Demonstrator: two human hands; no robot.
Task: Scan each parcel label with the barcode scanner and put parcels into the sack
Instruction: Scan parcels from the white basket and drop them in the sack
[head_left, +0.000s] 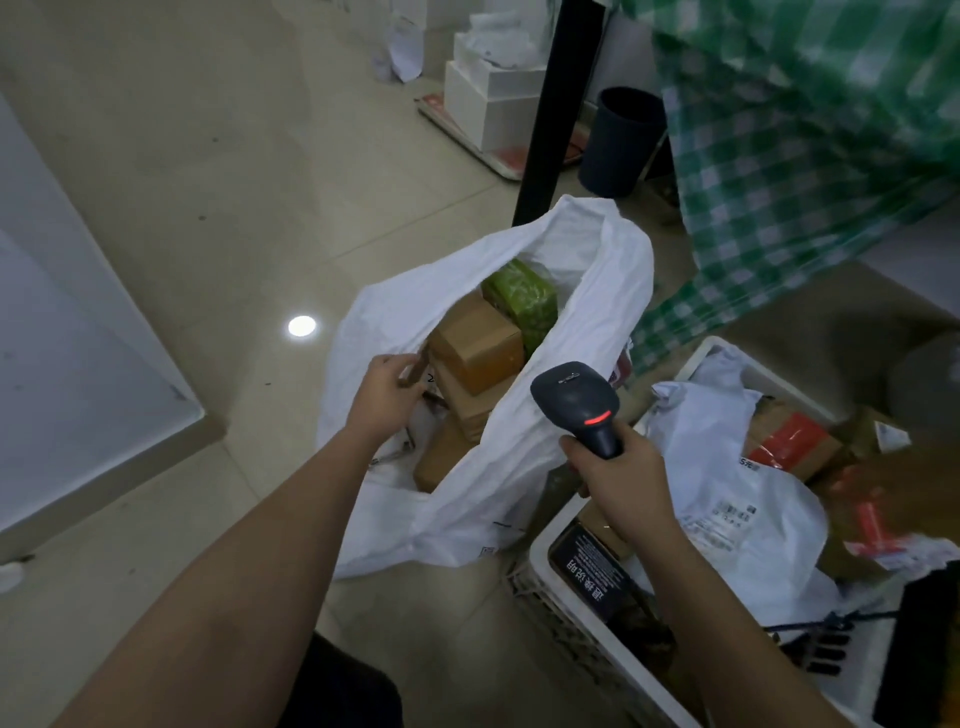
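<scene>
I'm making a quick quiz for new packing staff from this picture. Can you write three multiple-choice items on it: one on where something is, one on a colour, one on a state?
1. Where is the green-wrapped parcel?
A. in the white sack
B. in the white crate
C. on the floor

2. What colour is the light on the barcode scanner?
A. blue
B. red
C. green

3. How is the sack now?
A. tied shut
B. folded flat
C. open at the top

Answers:
1. A: it lies among brown boxes inside the sack, not in the crate.
2. B: a red bar glows on the scanner's neck, above the right hand.
3. C: its mouth gapes, with the left hand at the opening.
</scene>
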